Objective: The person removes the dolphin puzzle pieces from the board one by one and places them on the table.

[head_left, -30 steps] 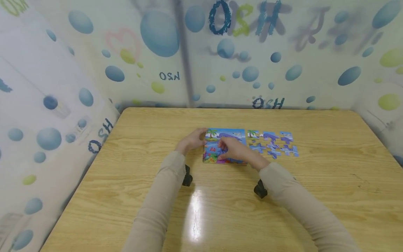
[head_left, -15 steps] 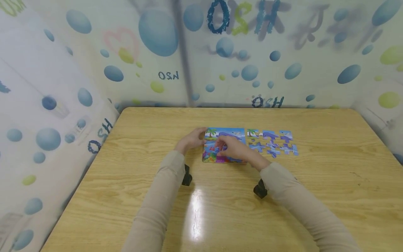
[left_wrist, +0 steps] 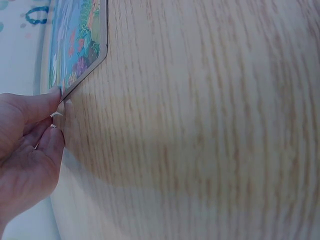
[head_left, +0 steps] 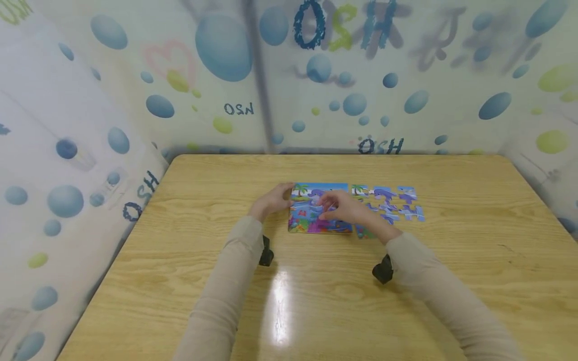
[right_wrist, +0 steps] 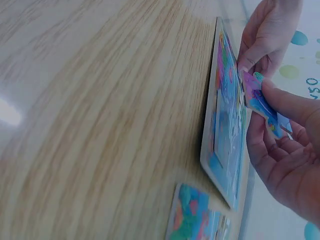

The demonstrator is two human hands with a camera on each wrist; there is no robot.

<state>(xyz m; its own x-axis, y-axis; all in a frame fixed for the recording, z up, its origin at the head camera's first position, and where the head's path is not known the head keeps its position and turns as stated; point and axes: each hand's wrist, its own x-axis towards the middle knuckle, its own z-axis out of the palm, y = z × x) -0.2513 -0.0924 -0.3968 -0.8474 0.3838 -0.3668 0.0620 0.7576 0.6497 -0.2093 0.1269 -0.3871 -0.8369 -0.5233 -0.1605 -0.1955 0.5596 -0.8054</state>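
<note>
A jigsaw puzzle board (head_left: 301, 213) with a bright sea picture lies flat on the table. At its left edge my left hand (head_left: 273, 199) holds the rim; in the left wrist view the thumb of that hand (left_wrist: 27, 130) is on the board's edge, the other fingers bent beside it. Over the board's middle hangs my right hand (head_left: 345, 208). The right wrist view shows this hand (right_wrist: 292, 140) pinching a purple and blue puzzle piece (right_wrist: 260, 102) tilted above the board, thumb on one side and fingers on the other.
Right of the board lie several loose puzzle pieces (head_left: 385, 193), laid out in rows and partly hidden by the right forearm. One colourful piece (right_wrist: 187, 215) lies near the board's corner. A patterned wall (head_left: 316, 100) stands behind the wooden table (head_left: 316, 301).
My right hand has shifted a little to the right over the board, uncovering more of its lower middle. The left hand stays at the left edge.
</note>
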